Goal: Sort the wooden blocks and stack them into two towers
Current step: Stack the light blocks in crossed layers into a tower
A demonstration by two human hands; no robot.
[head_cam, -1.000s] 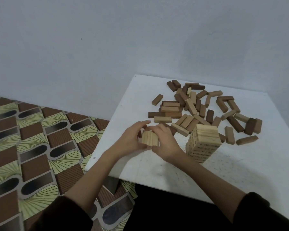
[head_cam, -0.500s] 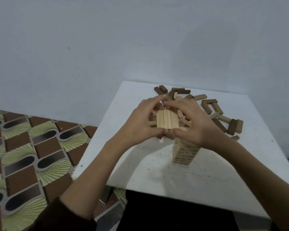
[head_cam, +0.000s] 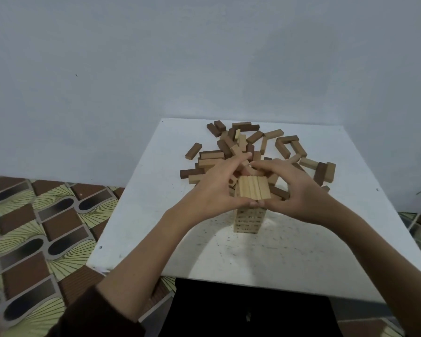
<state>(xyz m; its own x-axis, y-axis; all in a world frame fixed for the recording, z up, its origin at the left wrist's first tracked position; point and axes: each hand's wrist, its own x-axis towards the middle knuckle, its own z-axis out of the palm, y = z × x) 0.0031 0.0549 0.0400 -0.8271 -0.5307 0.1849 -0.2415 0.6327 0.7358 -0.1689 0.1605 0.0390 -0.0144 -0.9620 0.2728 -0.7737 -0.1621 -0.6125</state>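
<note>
Head view: a pale block tower (head_cam: 249,222) stands on the white tabletop (head_cam: 289,261). At the tower's top, the left grip (head_cam: 212,190) and right grip (head_cam: 299,190) curl round a row of three pale blocks (head_cam: 253,188), one on each side, thumbs meeting at its near edge. Beyond the tower, loose dark and pale blocks (head_cam: 241,142) lie scattered.

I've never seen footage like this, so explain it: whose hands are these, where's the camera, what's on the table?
No machine here: a person works with bare hands. The camera sits on their head, looking forward and down. The left hand and right hand together grip three light blocks, side by side, right above a light tower on a white table. Whether they rest on it I cannot tell. Behind lies a loose pile of light and dark blocks.
</note>
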